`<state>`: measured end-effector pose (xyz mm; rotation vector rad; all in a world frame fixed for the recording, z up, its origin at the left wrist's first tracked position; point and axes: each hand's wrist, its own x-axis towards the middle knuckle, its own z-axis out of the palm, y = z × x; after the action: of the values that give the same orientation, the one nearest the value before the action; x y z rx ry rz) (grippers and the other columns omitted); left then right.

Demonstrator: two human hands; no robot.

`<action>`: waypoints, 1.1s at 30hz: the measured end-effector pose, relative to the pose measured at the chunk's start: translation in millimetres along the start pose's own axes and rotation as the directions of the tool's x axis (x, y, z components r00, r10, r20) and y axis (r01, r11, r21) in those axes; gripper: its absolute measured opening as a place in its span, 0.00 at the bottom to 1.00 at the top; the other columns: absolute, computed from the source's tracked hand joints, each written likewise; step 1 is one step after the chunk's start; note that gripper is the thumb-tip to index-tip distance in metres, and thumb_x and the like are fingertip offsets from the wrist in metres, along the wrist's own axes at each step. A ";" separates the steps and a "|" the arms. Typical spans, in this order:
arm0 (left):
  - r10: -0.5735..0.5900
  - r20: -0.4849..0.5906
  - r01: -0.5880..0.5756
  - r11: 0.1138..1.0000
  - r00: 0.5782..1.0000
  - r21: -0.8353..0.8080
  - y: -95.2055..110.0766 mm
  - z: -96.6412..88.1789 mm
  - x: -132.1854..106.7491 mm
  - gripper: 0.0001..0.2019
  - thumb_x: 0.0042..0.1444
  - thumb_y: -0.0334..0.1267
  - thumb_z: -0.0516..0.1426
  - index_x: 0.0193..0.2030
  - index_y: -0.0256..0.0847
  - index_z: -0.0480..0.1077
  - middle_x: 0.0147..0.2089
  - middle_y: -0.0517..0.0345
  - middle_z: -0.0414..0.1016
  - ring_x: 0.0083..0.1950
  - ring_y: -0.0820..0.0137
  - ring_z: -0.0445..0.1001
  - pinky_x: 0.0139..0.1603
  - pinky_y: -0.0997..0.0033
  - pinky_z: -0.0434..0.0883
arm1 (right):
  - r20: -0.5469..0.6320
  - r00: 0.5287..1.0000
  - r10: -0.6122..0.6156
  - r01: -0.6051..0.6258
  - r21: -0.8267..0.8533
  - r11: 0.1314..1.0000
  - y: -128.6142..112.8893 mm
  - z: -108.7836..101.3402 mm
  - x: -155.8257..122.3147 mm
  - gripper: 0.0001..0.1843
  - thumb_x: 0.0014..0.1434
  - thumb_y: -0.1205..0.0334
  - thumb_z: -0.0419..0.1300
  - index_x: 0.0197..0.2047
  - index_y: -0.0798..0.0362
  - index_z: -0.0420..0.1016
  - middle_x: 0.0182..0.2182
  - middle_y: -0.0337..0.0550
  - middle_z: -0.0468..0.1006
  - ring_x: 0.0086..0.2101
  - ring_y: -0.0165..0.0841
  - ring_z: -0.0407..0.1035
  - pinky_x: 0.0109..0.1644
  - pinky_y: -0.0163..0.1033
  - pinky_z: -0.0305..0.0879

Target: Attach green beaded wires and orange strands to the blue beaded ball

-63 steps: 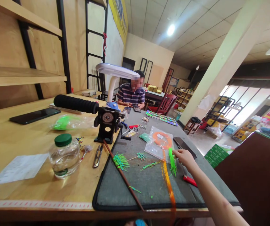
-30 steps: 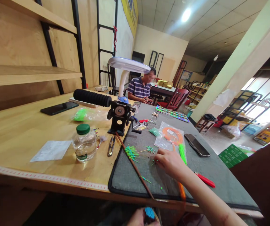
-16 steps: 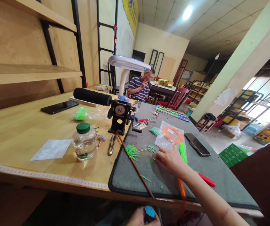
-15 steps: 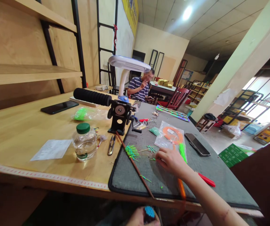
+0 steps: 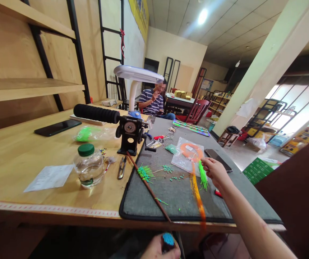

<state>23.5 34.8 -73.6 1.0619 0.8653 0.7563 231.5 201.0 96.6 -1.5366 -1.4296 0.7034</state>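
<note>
My left hand (image 5: pixel 158 248), low at the table's front edge, is closed around a small dark object with a rough blue top (image 5: pixel 167 239); its lower part is hidden. My right hand (image 5: pixel 216 172) reaches over the grey mat, thumb and fingers pinched at the upper end of a bundle of bright green strands (image 5: pixel 203 178). Left of that bundle, orange strands (image 5: pixel 197 192) run down over the mat's edge. Small teal and green pieces (image 5: pixel 176 178) lie scattered on the mat. A brown rod (image 5: pixel 154 196) slants across, with a green-tipped cluster (image 5: pixel 145 173) against it.
A black hand-cranked device (image 5: pixel 130 133) with a foam grip stands behind the rod. Snips (image 5: pixel 121 167), a green-capped jar (image 5: pixel 88 167) and paper (image 5: pixel 49 177) lie left. A plastic bag with an orange coil (image 5: pixel 188 153) and a phone (image 5: pixel 217 160) are beyond my right hand. A person sits behind the lamp (image 5: pixel 138 73).
My right hand has moved right, from the small teal pieces to the top of the green strands. My left hand still holds the blue-topped object. The whole view has shifted slightly.
</note>
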 end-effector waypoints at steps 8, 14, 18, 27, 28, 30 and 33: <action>-0.044 -0.005 0.043 0.989 0.999 -0.140 18.0 6.2 -12.2 0.25 0.42 0.61 0.63 0.29 0.39 0.65 0.21 0.69 0.57 0.22 0.78 0.51 0.23 0.75 0.48 | -0.128 0.988 -0.086 0.056 -0.225 0.973 25.6 -27.4 -36.3 0.17 0.49 0.52 0.60 0.38 0.56 0.76 0.25 0.42 0.76 0.25 0.33 0.66 0.30 0.37 0.60; -0.056 -0.054 0.047 0.985 0.997 -0.166 29.4 9.5 -24.4 0.23 0.44 0.57 0.64 0.31 0.37 0.66 0.21 0.68 0.58 0.23 0.78 0.51 0.23 0.75 0.47 | 0.133 0.854 -0.504 0.502 -0.466 0.728 27.9 -19.3 -136.7 0.11 0.62 0.57 0.55 0.35 0.50 0.77 0.28 0.42 0.78 0.29 0.33 0.70 0.37 0.37 0.65; -0.042 -0.050 0.034 0.989 0.998 -0.143 33.9 12.5 -28.3 0.22 0.45 0.56 0.63 0.32 0.38 0.66 0.20 0.69 0.57 0.23 0.78 0.50 0.23 0.75 0.47 | 0.159 0.850 -0.502 0.516 -0.441 0.734 48.5 -13.2 -171.5 0.10 0.64 0.60 0.54 0.38 0.50 0.76 0.30 0.43 0.78 0.30 0.33 0.72 0.36 0.35 0.67; 0.059 -0.106 -0.058 0.998 0.993 0.011 33.7 21.2 -26.9 0.19 0.47 0.53 0.63 0.29 0.37 0.68 0.23 0.66 0.60 0.27 0.74 0.56 0.31 0.72 0.57 | -0.079 0.922 -0.379 0.337 -0.321 0.885 78.2 14.5 -216.7 0.09 0.63 0.57 0.57 0.37 0.51 0.75 0.29 0.42 0.80 0.29 0.34 0.75 0.34 0.35 0.70; 0.064 -0.110 -0.062 0.998 0.992 0.020 33.8 21.7 -26.6 0.19 0.47 0.53 0.63 0.29 0.37 0.69 0.24 0.65 0.61 0.27 0.73 0.57 0.32 0.72 0.58 | -0.111 0.926 -0.361 0.311 -0.317 0.896 77.5 17.5 -217.6 0.09 0.62 0.56 0.57 0.36 0.51 0.75 0.28 0.42 0.80 0.28 0.34 0.75 0.33 0.34 0.70; 0.073 -0.115 -0.069 0.997 0.991 0.041 34.5 21.8 -26.5 0.18 0.47 0.52 0.62 0.29 0.37 0.69 0.25 0.64 0.62 0.29 0.73 0.58 0.33 0.71 0.59 | -0.158 0.926 -0.344 0.281 -0.321 0.904 74.7 21.7 -216.3 0.10 0.62 0.55 0.57 0.36 0.51 0.76 0.28 0.41 0.81 0.26 0.33 0.75 0.31 0.34 0.70; 0.094 -0.122 -0.088 0.995 0.988 0.053 35.3 20.2 -27.2 0.18 0.47 0.53 0.62 0.29 0.37 0.69 0.25 0.64 0.63 0.29 0.72 0.58 0.33 0.71 0.59 | -0.189 0.902 -0.387 0.300 -0.367 0.880 68.4 23.9 -209.6 0.11 0.62 0.54 0.57 0.39 0.52 0.77 0.30 0.43 0.82 0.28 0.34 0.76 0.34 0.34 0.70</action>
<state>24.7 14.2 -29.3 1.1114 0.9494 0.8898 206.4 7.5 -8.7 -1.4939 -1.6190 0.0401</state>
